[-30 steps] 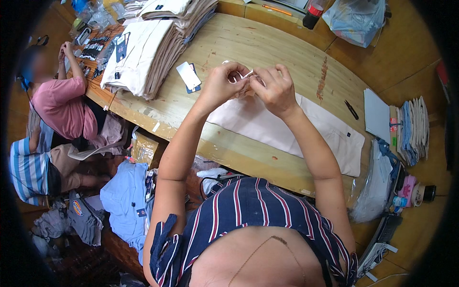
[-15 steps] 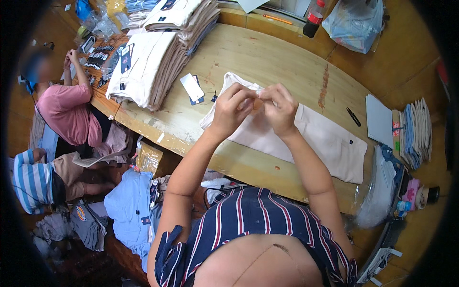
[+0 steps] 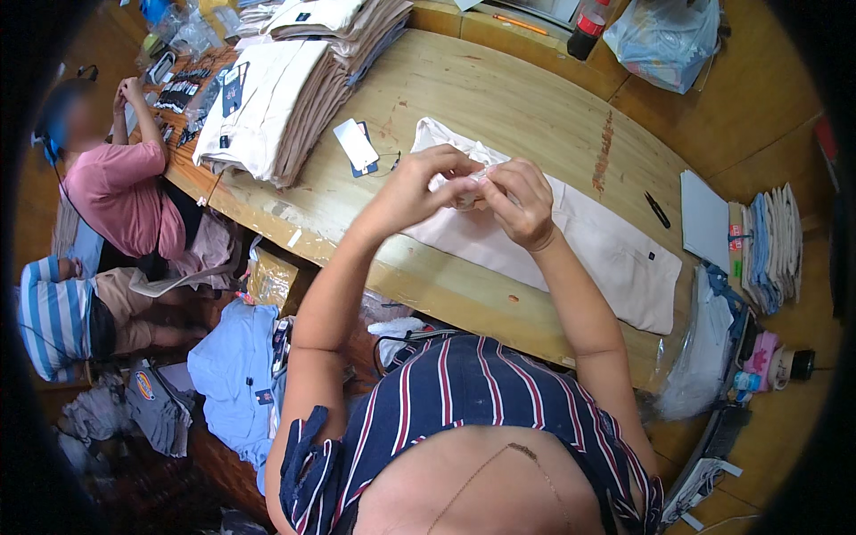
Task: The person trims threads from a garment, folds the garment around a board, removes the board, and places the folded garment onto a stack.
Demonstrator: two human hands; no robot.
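Pale pink garment (image 3: pixel 626 251) lay along the table (image 3: pixel 499 89), seemingly for support, as left hand (image 3: pixel 431 183) and right hand (image 3: pixel 522 201), nearly closed, pinched one end.

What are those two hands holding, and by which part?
The left hand and right hand seem to pinch the folded pale garment near its left end; the exact spot is partly hidden.

Pale pink garment (image 3: pixel 606 245), folded lengthwise, flat and slantwise on the wooden table (image 3: pixel 517 98), left end rumpled
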